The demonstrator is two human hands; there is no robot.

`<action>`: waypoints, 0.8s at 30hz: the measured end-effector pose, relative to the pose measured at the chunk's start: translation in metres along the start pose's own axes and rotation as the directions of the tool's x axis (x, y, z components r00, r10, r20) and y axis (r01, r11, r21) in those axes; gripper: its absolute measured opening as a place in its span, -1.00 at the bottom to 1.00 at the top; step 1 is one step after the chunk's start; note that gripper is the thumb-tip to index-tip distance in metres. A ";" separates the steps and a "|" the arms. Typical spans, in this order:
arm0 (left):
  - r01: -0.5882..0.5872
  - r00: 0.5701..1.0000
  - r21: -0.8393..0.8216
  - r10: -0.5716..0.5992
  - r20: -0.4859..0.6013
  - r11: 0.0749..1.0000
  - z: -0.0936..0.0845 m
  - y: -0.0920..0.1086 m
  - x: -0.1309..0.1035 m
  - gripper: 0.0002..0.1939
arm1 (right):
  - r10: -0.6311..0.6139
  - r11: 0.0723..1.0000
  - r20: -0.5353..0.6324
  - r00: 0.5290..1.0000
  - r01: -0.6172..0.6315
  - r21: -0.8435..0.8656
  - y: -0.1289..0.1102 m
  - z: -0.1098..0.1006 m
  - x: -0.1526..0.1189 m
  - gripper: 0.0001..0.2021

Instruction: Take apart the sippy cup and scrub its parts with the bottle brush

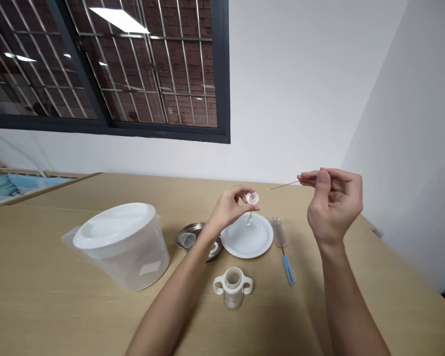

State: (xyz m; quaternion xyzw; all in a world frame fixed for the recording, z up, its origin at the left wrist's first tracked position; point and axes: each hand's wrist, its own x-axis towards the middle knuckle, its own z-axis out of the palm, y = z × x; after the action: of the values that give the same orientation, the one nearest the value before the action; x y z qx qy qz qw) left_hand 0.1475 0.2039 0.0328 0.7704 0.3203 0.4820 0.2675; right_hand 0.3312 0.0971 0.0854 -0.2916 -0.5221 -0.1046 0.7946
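My left hand is closed, thumb and fingers pinching a small round whitish piece with concentric rings on its face. A small clear part shows just below it, over the white plate; I cannot tell whether the two are joined. Held up to the right, my right hand pinches the end of a thin wire-like rod. The rod points left toward the round piece, and its far tip is too fine to make out. Nearer to me stands a white two-handled cup, upright with an open top.
Right of the plate lies a bottle brush with a blue handle. A steel dish holds a grey cup and a white ring-shaped part, partly behind my left forearm. A lidded translucent pitcher stands left. The wall borders the table's back.
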 end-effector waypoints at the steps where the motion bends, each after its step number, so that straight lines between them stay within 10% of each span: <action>1: -0.009 1.000 0.024 0.008 0.028 1.000 -0.002 0.003 -0.002 -0.51 | -0.003 1.000 0.004 1.000 0.003 -0.001 -0.006 0.002 -0.001 -0.90; 24: -0.073 0.992 0.066 0.065 0.110 0.995 -0.022 0.010 -0.015 -0.58 | -0.037 0.997 0.097 0.995 0.043 -0.061 -0.001 0.018 -0.024 -0.91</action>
State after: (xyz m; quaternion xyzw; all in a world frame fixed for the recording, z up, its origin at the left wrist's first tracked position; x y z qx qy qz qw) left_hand 0.1246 0.1879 0.0402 0.8148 0.2954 0.4371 0.2403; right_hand 0.3067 0.1028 0.0691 -0.3106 -0.5618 -0.1228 0.7568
